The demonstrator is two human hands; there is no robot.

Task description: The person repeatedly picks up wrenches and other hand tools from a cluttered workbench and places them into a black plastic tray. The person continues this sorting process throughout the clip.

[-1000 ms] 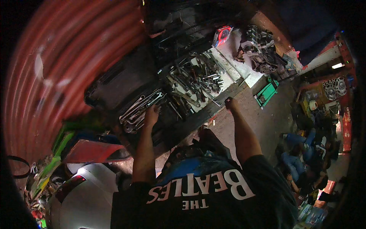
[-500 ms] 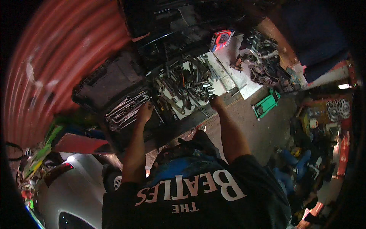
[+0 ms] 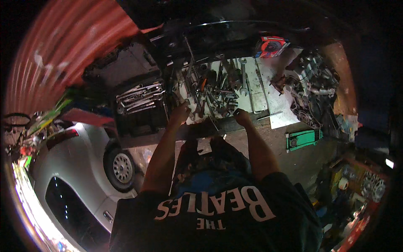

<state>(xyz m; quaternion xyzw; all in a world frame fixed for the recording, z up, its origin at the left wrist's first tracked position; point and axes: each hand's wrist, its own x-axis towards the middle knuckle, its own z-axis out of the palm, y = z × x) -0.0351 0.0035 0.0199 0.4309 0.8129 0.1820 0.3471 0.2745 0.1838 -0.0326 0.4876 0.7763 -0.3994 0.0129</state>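
Observation:
Loose hand tools lie heaped on a pale work surface in front of me, sockets and metal bars among them. My left hand is over the near left side of this heap, its fingers curled; what they hold, if anything, is too dark to tell. At the heap's near right edge, my right hand is closed, with a small bright spot at its fingertips that I cannot identify. Left of my left hand, an open black case holds a row of wrenches. A large wrench lies at the heap's far right.
A red and blue box stands at the back right, near greasy engine parts. On the floor to the right sits a green floor jack. A silver car is at the left, below a red corrugated wall.
My left hand has moved right, from the wrenches in the case to the loose tools. My right hand stays by the heap's near right edge. The view has turned.

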